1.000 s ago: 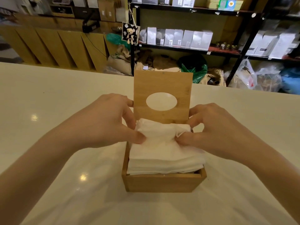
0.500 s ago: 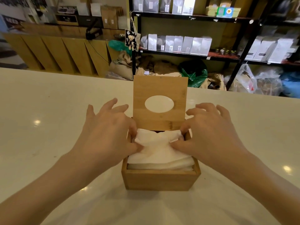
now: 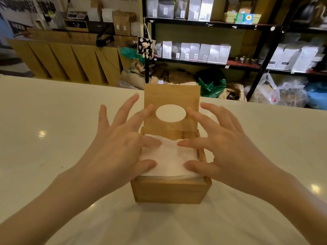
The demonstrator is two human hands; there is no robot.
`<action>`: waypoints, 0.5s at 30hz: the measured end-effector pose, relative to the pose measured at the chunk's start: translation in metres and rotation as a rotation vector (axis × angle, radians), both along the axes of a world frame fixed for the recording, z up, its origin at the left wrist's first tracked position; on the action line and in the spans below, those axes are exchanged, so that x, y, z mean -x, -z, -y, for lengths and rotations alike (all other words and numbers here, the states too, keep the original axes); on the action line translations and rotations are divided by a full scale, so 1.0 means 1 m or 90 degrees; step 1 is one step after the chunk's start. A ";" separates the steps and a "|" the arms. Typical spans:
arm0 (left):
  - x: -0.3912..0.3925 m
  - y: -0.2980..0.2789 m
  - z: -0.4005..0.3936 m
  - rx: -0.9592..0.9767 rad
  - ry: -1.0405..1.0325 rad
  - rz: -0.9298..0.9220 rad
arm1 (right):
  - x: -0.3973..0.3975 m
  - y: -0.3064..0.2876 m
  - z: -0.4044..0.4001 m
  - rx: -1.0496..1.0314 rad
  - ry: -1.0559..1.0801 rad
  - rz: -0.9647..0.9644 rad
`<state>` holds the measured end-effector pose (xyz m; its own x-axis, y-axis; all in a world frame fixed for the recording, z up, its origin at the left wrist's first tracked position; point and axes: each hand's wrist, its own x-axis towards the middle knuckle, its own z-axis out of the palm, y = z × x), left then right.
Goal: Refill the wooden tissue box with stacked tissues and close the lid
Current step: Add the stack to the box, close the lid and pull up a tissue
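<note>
A wooden tissue box (image 3: 169,191) stands in the middle of the white counter. Its hinged lid (image 3: 192,103), with an oval hole, stands upright at the far side. A stack of white tissues (image 3: 170,160) fills the box up to about the rim. My left hand (image 3: 116,147) hovers over the box's left side with fingers spread, its thumb and one fingertip resting on the tissues. My right hand (image 3: 224,147) mirrors it on the right side, fingers apart, thumb and forefinger touching the stack. Neither hand grips anything.
The white counter (image 3: 53,138) stretches wide on both sides and toward me. Beyond its far edge stand black shelves (image 3: 247,66) with white packets, bags on the floor, and a wooden counter front (image 3: 70,62) at the back left.
The tissues have sunk from above the rim down into the box. Both hands have let go of the stack's far corners and spread their fingers flat over it.
</note>
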<state>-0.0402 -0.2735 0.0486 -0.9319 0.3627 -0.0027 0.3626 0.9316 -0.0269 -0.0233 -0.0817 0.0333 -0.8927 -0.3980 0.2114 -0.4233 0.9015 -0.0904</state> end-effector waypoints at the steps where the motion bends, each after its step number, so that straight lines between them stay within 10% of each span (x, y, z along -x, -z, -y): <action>1: 0.001 0.001 -0.001 0.029 -0.007 0.002 | 0.000 0.000 0.001 -0.021 0.007 0.008; 15: 0.007 0.005 -0.003 0.157 -0.084 0.037 | -0.003 -0.013 0.007 -0.181 0.075 0.138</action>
